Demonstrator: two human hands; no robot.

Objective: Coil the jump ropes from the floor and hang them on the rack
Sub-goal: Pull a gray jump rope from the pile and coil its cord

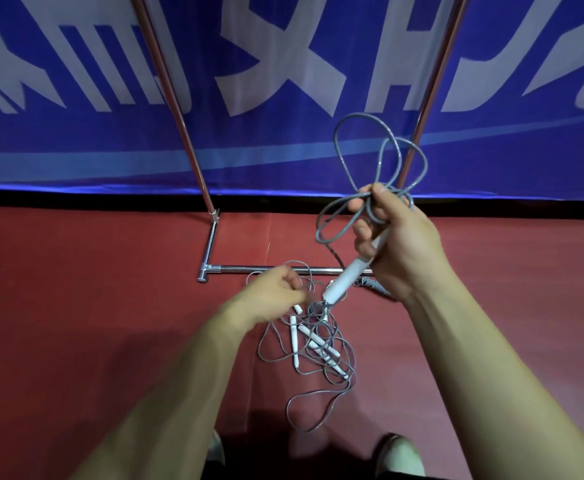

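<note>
Jump ropes [313,344]: grey cord, white handles. Floor [93,271]: dark red. Banner [283,140]: blue, white lettering, pale blue stripe. Rack [179,109]: chrome.

A blue banner [283,161] with large white lettering stands behind the red floor [75,289].

One wide-angle head-worn camera looks forward and steeply down, close above the left hand [278,289] and right hand [398,244], toward the red floor [75,271] and the blue white-lettered banner [283,143].
</note>
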